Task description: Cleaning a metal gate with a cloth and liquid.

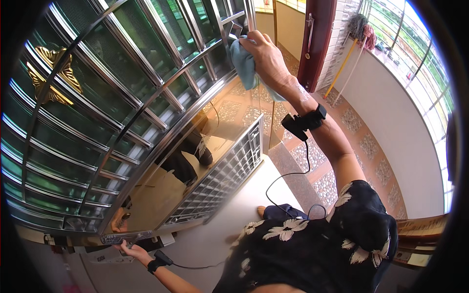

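Observation:
A light blue cloth (243, 65) is bunched under the fingers of my right hand (269, 58). It is pressed to the upper corner of a stainless steel door (161, 86), beside the frame bars. Part of the cloth hangs below my wrist. At the lower left, my left hand (132, 252) holds the silvery door handle (126, 237) on the door's edge; some of its fingers are hidden. The door has a polished gold-toned panel (227, 124) with reflections, plus a lower grille (220, 168). A gold butterfly ornament (56, 75) decorates the barred part.
Black wrist devices with cables (304, 121) are strapped to both forearms. Two mops (346, 67) lean against a low white wall (399, 121) under a barred window. A dark red door (318, 44) stands beyond my right hand. A stone threshold (289, 168) borders the pebble-patterned floor (311, 152).

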